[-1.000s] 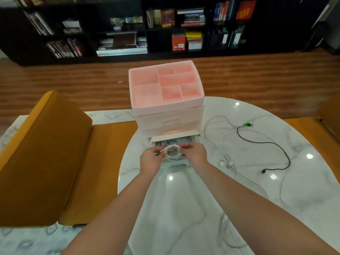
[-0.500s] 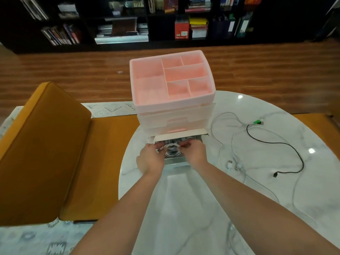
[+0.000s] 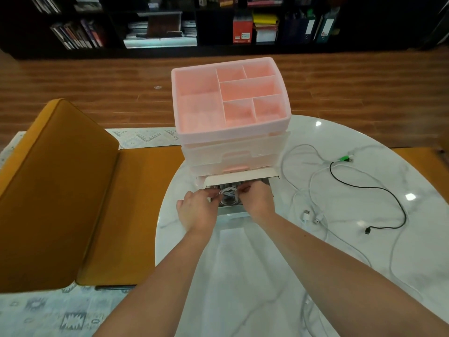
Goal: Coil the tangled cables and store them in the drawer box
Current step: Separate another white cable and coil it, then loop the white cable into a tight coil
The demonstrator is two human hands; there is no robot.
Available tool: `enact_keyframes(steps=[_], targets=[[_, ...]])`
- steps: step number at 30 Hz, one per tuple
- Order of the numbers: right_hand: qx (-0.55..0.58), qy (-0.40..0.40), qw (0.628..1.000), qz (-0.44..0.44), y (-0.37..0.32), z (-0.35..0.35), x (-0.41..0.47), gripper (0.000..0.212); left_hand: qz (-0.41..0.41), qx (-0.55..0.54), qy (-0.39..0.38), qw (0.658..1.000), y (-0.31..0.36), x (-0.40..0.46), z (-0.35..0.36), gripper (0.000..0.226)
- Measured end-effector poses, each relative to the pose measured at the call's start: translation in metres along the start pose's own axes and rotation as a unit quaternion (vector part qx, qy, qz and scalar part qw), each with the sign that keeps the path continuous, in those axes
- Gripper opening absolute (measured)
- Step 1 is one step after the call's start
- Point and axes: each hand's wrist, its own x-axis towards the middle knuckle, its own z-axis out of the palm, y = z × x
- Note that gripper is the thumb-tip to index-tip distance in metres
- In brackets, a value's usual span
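Both hands reach into the pulled-out bottom drawer (image 3: 237, 190) of the pink drawer box (image 3: 230, 113), which stands at the far edge of the marble worktop (image 3: 243, 276); the left hand (image 3: 198, 211) and the right hand (image 3: 257, 200) pinch a coiled white cable (image 3: 228, 193) between them, fingers curled round its loops; the fingertips are partly hidden by the coil and the drawer's rim, and the hands cover most of the drawer's inside, so what else lies there is hard to make out; something grey shows beneath the coil. To the right on the worktop lie loose white cables (image 3: 313, 216), tangled, their far runs faint against the marble and one cut off by the lower edge; a black cable (image 3: 379, 189) curves across them, its green-tipped plug (image 3: 346, 158) near the worktop's far rim.
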Motion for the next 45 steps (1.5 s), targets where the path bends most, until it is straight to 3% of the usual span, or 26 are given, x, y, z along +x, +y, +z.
enact_keyframes(steps=[15,21,25,30,36,41,45], targets=[[0.032,-0.009,0.999,-0.037,0.006,-0.004,-0.007,0.018,0.025,-0.005,-0.010,1.000,0.002,-0.004,-0.003,0.030],[0.083,0.015,0.993,-0.083,0.011,-0.033,-0.026,0.016,0.038,-0.072,-0.008,0.997,0.012,-0.017,-0.012,0.027],[0.123,0.043,0.989,-0.064,0.033,-0.060,-0.045,0.018,0.070,-0.101,-0.028,0.992,0.034,-0.040,-0.017,0.023],[0.116,0.085,0.989,-0.035,0.073,-0.088,-0.067,0.015,0.096,-0.151,-0.132,0.975,0.057,-0.068,-0.011,0.018],[0.103,0.110,0.987,0.048,0.126,-0.119,-0.114,0.013,0.151,-0.109,-0.234,0.954,0.072,-0.115,0.004,0.022],[-0.014,0.009,0.992,0.125,0.157,-0.129,-0.155,0.006,0.159,-0.064,-0.333,0.927,0.075,-0.142,0.019,0.028],[-0.151,-0.036,0.984,0.084,0.170,-0.126,-0.180,0.004,0.179,-0.006,-0.370,0.912,0.074,-0.163,0.027,0.035]])
